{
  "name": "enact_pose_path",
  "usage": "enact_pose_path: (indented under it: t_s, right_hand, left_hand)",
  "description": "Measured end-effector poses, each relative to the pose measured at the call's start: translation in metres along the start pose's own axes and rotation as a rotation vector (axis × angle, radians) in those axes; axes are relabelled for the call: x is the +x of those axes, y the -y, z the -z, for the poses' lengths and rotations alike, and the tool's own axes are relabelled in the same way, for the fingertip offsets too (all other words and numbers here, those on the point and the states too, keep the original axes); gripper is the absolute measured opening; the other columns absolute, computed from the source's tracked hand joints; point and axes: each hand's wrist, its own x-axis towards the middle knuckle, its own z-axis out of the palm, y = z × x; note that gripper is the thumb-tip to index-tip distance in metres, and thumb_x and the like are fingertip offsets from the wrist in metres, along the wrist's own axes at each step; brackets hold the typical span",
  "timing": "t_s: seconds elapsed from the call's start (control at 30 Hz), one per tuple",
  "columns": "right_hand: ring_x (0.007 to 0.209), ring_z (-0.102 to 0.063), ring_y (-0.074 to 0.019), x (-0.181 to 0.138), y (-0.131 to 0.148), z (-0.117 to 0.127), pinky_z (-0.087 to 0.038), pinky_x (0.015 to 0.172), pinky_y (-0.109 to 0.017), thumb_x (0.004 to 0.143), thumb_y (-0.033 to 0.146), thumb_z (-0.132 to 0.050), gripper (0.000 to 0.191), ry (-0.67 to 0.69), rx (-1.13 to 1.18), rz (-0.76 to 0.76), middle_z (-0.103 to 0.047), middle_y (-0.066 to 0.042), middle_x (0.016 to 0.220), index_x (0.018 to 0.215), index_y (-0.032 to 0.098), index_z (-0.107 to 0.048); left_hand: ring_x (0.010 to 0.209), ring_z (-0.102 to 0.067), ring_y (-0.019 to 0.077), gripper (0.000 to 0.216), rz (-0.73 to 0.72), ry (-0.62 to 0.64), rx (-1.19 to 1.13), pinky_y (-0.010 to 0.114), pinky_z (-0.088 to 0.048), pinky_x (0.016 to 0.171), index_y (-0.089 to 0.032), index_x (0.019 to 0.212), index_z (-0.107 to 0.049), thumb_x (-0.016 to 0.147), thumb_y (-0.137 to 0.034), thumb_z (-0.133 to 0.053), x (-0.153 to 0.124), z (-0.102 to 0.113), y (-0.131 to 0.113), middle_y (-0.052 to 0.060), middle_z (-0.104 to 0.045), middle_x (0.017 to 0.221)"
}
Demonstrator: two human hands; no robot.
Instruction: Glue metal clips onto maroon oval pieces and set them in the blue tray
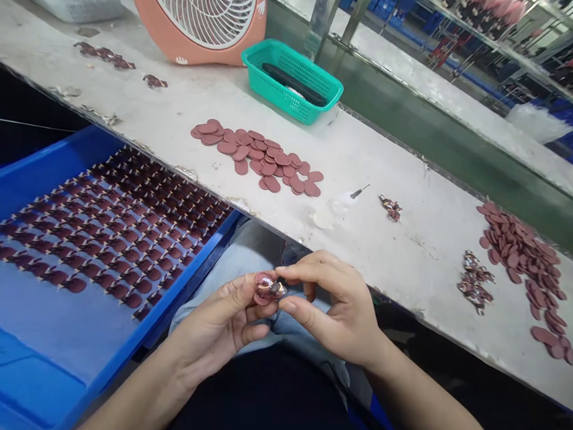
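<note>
Over my lap, both hands meet on one small reddish-brown oval disc (264, 286) with a tiny dark and white part (275, 287) on it. My left hand (216, 328) pinches the disc between thumb and fingers. My right hand (332, 308) pinches the tiny part against the disc with thumb and forefinger. A blue tray (36, 391) at my left holds several rows of finished reddish discs (111, 223).
On the white workbench (363, 168) lie a pile of plain reddish discs (261, 158), another pile (526, 267) at the right, small heaps of dark parts (473, 282) (391, 207), a green basket (292, 79), an orange fan (204, 18) and a small glue tool (359, 192).
</note>
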Motion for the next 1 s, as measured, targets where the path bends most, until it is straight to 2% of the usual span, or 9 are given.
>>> enact_pose_path:
  t_s: [0.2, 0.33, 0.43, 0.53, 0.6, 0.7, 0.87, 0.93, 1.0]
  right_hand:
    - [0.069, -0.059, -0.0104, 0.002, 0.001, -0.004, -0.053, 0.064, -0.023, 0.087, 0.017, -0.073, 0.019, 0.039, 0.017, -0.033, -0.07, -0.001, 0.083, 0.106, 0.019, -0.074]
    - [0.065, -0.058, -0.0112, 0.003, -0.003, -0.012, -0.051, 0.057, -0.023, 0.087, 0.017, -0.072, 0.015, -0.01, -0.011, -0.04, -0.068, 0.0, 0.076, 0.101, 0.02, -0.075]
    - [0.066, -0.06, -0.0119, 0.002, -0.01, -0.023, -0.052, 0.057, -0.023, 0.086, 0.014, -0.072, 0.018, -0.151, -0.168, 0.066, -0.066, -0.001, 0.077, 0.103, 0.019, -0.073]
    - [0.069, -0.061, -0.0136, 0.0, -0.021, -0.037, -0.054, 0.06, -0.026, 0.087, 0.011, -0.071, 0.023, -0.271, -0.378, 0.235, -0.066, -0.002, 0.078, 0.109, 0.02, -0.07]
    - [0.067, -0.06, -0.0147, 0.0, -0.029, -0.047, -0.053, 0.058, -0.027, 0.087, 0.011, -0.071, 0.028, -0.273, -0.47, 0.332, -0.067, -0.003, 0.079, 0.114, 0.019, -0.069]
    - [0.065, -0.058, -0.0154, 0.003, -0.037, -0.061, -0.049, 0.056, -0.029, 0.088, 0.011, -0.07, 0.032, -0.234, -0.497, 0.409, -0.068, -0.005, 0.079, 0.119, 0.016, -0.066]
    - [0.065, -0.058, -0.0162, 0.013, -0.035, -0.079, -0.049, 0.059, -0.03, 0.089, 0.013, -0.068, 0.02, -0.124, -0.525, 0.394, -0.069, -0.006, 0.078, 0.11, 0.014, -0.068]
    - [0.063, -0.058, -0.016, 0.013, -0.03, -0.081, -0.048, 0.056, -0.03, 0.089, 0.014, -0.068, 0.02, -0.074, -0.511, 0.447, -0.068, -0.005, 0.076, 0.109, 0.012, -0.067]
    - [0.06, -0.057, -0.0152, 0.009, -0.026, -0.078, -0.047, 0.052, -0.03, 0.09, 0.014, -0.067, 0.021, -0.034, -0.484, 0.494, -0.067, -0.004, 0.073, 0.11, 0.011, -0.066]
  left_hand:
    - [0.066, -0.07, 0.0111, 0.03, -0.013, 0.07, -0.002, 0.015, -0.06, 0.051, -0.019, 0.089, -0.08, 0.065, -0.034, -0.091, 0.0, 0.004, -0.001, 0.001, -0.073, 0.076]
    - [0.07, -0.071, 0.0141, 0.045, -0.031, 0.062, 0.058, 0.016, -0.059, 0.049, -0.018, 0.099, -0.078, 0.066, -0.046, -0.088, 0.001, 0.006, -0.003, 0.006, -0.074, 0.086]
    - [0.075, -0.071, 0.0161, 0.053, -0.176, -0.077, 0.126, 0.019, -0.059, 0.05, -0.019, 0.105, -0.076, 0.064, -0.051, -0.088, 0.001, 0.006, -0.001, 0.008, -0.074, 0.1]
    - [0.063, -0.062, 0.0113, 0.039, -0.456, -0.289, 0.19, 0.017, -0.054, 0.047, -0.017, 0.087, -0.074, 0.061, -0.039, -0.093, 0.001, 0.007, 0.004, 0.003, -0.071, 0.082]
    - [0.058, -0.057, 0.0091, 0.033, -0.575, -0.312, 0.236, 0.015, -0.049, 0.045, -0.016, 0.078, -0.072, 0.06, -0.032, -0.094, 0.0, 0.008, 0.006, 0.0, -0.068, 0.074]
    - [0.06, -0.056, 0.0088, 0.026, -0.639, -0.302, 0.29, 0.015, -0.047, 0.046, -0.017, 0.074, -0.071, 0.064, -0.03, -0.092, 0.0, 0.01, 0.005, 0.001, -0.07, 0.079]
    - [0.063, -0.055, 0.0096, 0.028, -0.641, -0.406, 0.272, 0.015, -0.045, 0.045, -0.017, 0.076, -0.071, 0.069, -0.038, -0.088, -0.003, 0.018, -0.004, 0.0, -0.067, 0.079]
    - [0.067, -0.059, 0.0105, 0.029, -0.635, -0.475, 0.257, 0.016, -0.046, 0.046, -0.017, 0.08, -0.07, 0.071, -0.039, -0.086, -0.007, 0.032, -0.01, 0.0, -0.067, 0.083]
    - [0.075, -0.065, 0.0141, 0.029, -0.663, -0.604, 0.293, 0.017, -0.05, 0.05, -0.018, 0.085, -0.069, 0.072, -0.039, -0.085, -0.013, 0.054, -0.019, 0.0, -0.07, 0.087]
